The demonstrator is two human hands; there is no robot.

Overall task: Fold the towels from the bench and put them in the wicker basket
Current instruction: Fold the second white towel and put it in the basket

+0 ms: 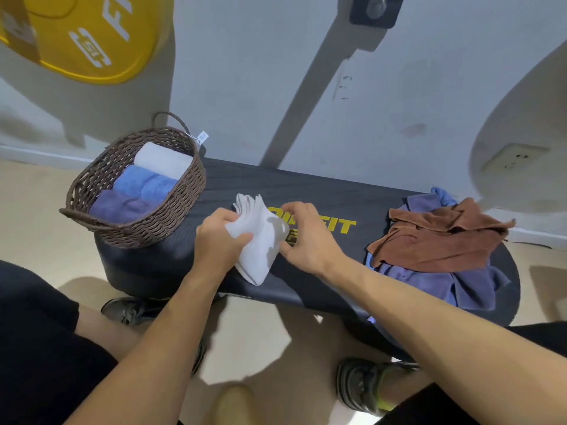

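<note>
A folded white towel (260,240) lies on the middle of the black bench (322,194). My left hand (216,240) grips its left edge, thumb on top. My right hand (306,237) is at its right side with curled fingers touching the fold. The brown wicker basket (181,204) stands on the bench's left end and holds three rolled towels: white (162,159), blue (144,184) and purple (122,207). At the right end lies a loose pile, a brown towel (438,237) on top of a purple-blue one (460,283).
The bench stands against a white wall. A yellow weight plate (86,41) leans at the top left. A wall socket (512,156) is at the right. My knees and shoes (362,384) are on the beige floor in front of the bench.
</note>
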